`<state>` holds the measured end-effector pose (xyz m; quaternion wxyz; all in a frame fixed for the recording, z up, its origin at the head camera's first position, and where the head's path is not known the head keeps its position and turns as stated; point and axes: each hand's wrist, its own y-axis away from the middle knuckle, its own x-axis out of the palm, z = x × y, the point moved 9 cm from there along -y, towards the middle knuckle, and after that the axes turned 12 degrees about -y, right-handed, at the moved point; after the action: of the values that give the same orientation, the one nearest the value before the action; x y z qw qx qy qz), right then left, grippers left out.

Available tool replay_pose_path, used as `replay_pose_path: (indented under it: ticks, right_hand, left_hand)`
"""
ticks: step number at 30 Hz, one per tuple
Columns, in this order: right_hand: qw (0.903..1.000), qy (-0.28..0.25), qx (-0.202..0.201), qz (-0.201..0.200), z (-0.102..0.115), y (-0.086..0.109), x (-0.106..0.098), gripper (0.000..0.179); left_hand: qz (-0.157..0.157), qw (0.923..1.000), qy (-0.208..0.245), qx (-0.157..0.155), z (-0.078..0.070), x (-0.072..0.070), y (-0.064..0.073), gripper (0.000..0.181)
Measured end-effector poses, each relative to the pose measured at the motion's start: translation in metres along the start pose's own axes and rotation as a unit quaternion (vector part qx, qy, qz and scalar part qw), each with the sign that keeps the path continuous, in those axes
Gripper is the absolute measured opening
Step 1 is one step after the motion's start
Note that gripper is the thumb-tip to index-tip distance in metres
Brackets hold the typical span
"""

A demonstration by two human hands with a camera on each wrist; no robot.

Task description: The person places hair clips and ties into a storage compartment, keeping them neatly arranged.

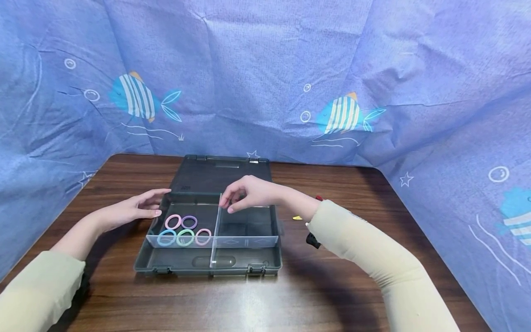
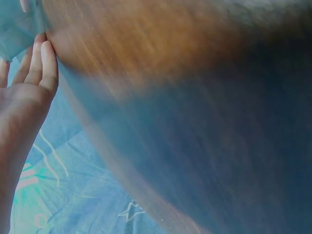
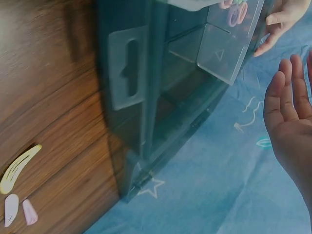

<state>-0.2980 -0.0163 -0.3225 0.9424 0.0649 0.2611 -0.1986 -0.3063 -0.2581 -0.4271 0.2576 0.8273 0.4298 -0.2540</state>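
Note:
A dark translucent organizer box point(image 1: 174, 265) lies with its lid point(image 1: 224, 173) folded back. Several hair ties in pink, purple point(image 1: 189, 216), blue point(image 1: 159, 239) and green lie in its back left compartment. At the box's left wall is my left hand point(image 1: 134, 208), its fingers fairly straight and touching the side. My right hand point(image 1: 253, 192) hovers over the back of the box near the divider point(image 1: 216, 226); its fingers are loosely bent with nothing between them. In the right wrist view a yellow hair clip point(image 3: 18, 169) lies on the table beside two pale clips point(image 3: 11, 209).
The wooden table point(image 1: 232, 309) extends around the box. Under and behind my right forearm lie a black object point(image 1: 313, 240), partly hidden, and a small red one point(image 1: 319, 198). A blue fish-print cloth point(image 1: 257, 92) hangs along the table's back and sides.

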Motion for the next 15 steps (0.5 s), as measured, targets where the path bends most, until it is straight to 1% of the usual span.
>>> replay_pose_path:
  ticks: [4, 7, 12, 15]
  right_hand:
    - [0.9997, 0.023, -0.001, -0.006, -0.001, 0.015, -0.007, 0.020]
    - [0.9995, 0.028, 0.001, -0.012, -0.002, 0.028, -0.013, 0.018]
    - [0.9990, 0.031, 0.015, -0.029, -0.009, 0.050, -0.024, 0.017]
    - [0.9979, 0.045, 0.029, -0.037, -0.016, 0.062, -0.028, 0.016]
  left_hand:
    - [0.001, 1.0000, 0.001, 0.002, -0.001, 0.000, 0.000, 0.064]
    - [0.002, 1.0000, 0.001, 0.001, -0.002, 0.000, 0.000, 0.064]
    - [0.002, 0.9999, -0.009, -0.005, -0.003, 0.000, 0.000, 0.065]
    - [0.004, 0.9999, -0.011, -0.010, -0.003, 0.001, 0.001, 0.066]
